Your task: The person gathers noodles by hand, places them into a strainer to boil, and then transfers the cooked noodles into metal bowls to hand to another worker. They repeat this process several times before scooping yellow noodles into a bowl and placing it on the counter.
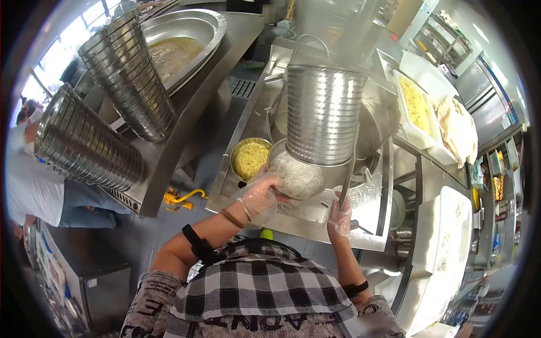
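Observation:
My left hand [260,195], in a clear plastic glove, grips the near left rim of a metal bowl [313,190] of white noodles [294,173]. My right hand [339,218], also gloved, is closed around a long thin metal handle [348,179] that runs up past the bowl; its far end is hidden. A second metal bowl [232,153] with yellow noodles [251,160] stands just left of the first. Directly beyond the white noodles rises a tall stack of metal bowls [324,112], partly covering a round pot [369,127] behind it.
Steam drifts over the steel cooker [276,224]. Two tall bowl stacks [127,76] stand on the left counter beside a wide basin [211,25] of liquid. White tubs [428,132], one with yellow noodles, line the right. Another person [39,180] stands far left.

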Available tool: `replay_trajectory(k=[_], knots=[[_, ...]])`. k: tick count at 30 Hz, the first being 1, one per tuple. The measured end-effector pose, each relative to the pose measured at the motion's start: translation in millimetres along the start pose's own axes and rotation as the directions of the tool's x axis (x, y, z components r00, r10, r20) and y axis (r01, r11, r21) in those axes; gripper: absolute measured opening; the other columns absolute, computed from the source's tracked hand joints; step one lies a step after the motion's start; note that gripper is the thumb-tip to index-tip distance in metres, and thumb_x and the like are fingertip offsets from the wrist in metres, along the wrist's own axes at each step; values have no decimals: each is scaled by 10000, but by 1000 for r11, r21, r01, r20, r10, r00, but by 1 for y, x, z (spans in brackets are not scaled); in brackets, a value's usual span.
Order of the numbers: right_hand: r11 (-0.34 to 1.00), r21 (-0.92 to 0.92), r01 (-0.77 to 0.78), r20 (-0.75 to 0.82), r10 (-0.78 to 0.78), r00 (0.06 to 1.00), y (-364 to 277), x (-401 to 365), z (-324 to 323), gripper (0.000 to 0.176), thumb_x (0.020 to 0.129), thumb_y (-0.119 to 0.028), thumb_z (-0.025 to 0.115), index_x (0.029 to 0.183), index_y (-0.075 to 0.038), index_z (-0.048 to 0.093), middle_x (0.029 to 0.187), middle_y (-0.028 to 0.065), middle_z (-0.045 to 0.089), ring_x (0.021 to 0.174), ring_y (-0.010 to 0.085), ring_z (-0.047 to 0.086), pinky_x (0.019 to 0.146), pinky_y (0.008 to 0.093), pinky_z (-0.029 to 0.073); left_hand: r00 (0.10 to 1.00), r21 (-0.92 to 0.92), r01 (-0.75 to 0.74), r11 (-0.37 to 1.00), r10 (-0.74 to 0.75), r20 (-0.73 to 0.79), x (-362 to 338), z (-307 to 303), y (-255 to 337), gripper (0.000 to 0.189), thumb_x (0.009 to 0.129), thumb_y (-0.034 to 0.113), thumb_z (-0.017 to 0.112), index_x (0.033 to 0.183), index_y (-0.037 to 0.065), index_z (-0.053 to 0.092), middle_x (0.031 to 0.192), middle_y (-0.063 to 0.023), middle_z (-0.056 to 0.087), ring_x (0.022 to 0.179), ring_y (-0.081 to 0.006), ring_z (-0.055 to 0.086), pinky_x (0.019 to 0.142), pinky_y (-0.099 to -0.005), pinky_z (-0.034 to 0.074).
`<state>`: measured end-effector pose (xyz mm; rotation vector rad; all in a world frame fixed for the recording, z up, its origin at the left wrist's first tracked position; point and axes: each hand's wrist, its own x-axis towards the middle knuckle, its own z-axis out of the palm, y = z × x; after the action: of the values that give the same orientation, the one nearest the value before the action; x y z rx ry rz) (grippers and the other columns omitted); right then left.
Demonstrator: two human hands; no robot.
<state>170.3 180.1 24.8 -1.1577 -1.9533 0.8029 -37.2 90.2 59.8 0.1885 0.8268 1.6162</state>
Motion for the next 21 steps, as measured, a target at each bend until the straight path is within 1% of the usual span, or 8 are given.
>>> replay_trajectory(k=[4, 6, 8, 10, 12, 14, 18, 21], knots=[[754, 441, -486, 307, 382, 872, -7, -2, -4, 155, 830, -114, 485, 984, -94, 495, 576, 19, 424, 441, 115, 393, 411, 234, 337, 997, -205, 48, 977, -36, 63, 7, -37, -12, 611, 693, -30, 441, 1239, 145, 228, 1130, -144, 421, 961, -336, 514, 649, -489, 516], [389, 494, -778, 676, 390, 625, -54, -4, -26, 145, 875, -180, 436, 1010, -130, 452, 505, -13, 315, 352, 105, 294, 315, 256, 281, 998, -206, 7, 979, 4, 56, 4, -47, -12, 621, 693, -29, 445, 1245, 154, 228, 1133, -145, 424, 958, -341, 516, 655, -503, 508], [333, 520, -786, 758, 243, 605, -61, -9, -32, 196, 890, -263, 402, 1042, -144, 434, 494, -18, 292, 338, 110, 263, 314, 246, 255, 1000, -248, -5, 969, 6, 4, 2, -64, -14, 645, 690, -27, 455, 1265, 140, 215, 1142, -140, 431, 954, -311, 523, 686, -479, 502], [154, 385, -910, 817, 400, 414, -74, -3, -36, 194, 900, -196, 353, 1052, -94, 417, 524, -29, 315, 377, 96, 300, 348, 238, 281, 999, -194, -27, 981, 19, -42, -6, -89, -20, 648, 688, -28, 454, 1270, 124, 215, 1147, -135, 434, 968, -289, 517, 722, -449, 493], [-476, 430, -767, 895, 115, 430, -53, 5, -30, 225, 860, -123, 380, 1064, -26, 389, 575, -19, 348, 409, 81, 333, 361, 248, 293, 986, -143, -111, 983, 91, -136, -40, -106, -8, 651, 686, -29, 454, 1275, 109, 214, 1153, -129, 436, 982, -268, 511, 758, -420, 485], [-738, 184, -649, 925, -93, 368, -24, 16, -15, 234, 849, -74, 336, 1071, -13, 380, 596, -29, 353, 443, 62, 346, 393, 221, 318, 971, -184, -220, 958, 197, -138, -87, -91, 6, 631, 684, -28, 462, 1265, 65, 236, 1142, -124, 452, 1008, -232, 495, 812, -368, 460], [-458, 368, -809, 914, 17, 405, 7, 29, 15, 162, 847, -74, 341, 979, -36, 428, 626, -23, 358, 518, 48, 384, 481, 191, 366, 881, -201, -412, 889, 331, -339, -188, -122, 10, 621, 676, -30, 465, 1254, 31, 248, 1157, -129, 442, 1027, -247, 485, 861, -374, 433], [84, 717, -692, 692, -198, 694, 68, 57, 55, 134, 853, -109, 347, 910, -46, 450, 672, -8, 413, 550, 82, 425, 521, 225, 401, 721, -157, -588, 793, 427, -546, -269, -148, 7, 628, 671, -22, 453, 1257, 50, 238, 1160, -150, 439, 1019, -273, 495, 792, -430, 475]])
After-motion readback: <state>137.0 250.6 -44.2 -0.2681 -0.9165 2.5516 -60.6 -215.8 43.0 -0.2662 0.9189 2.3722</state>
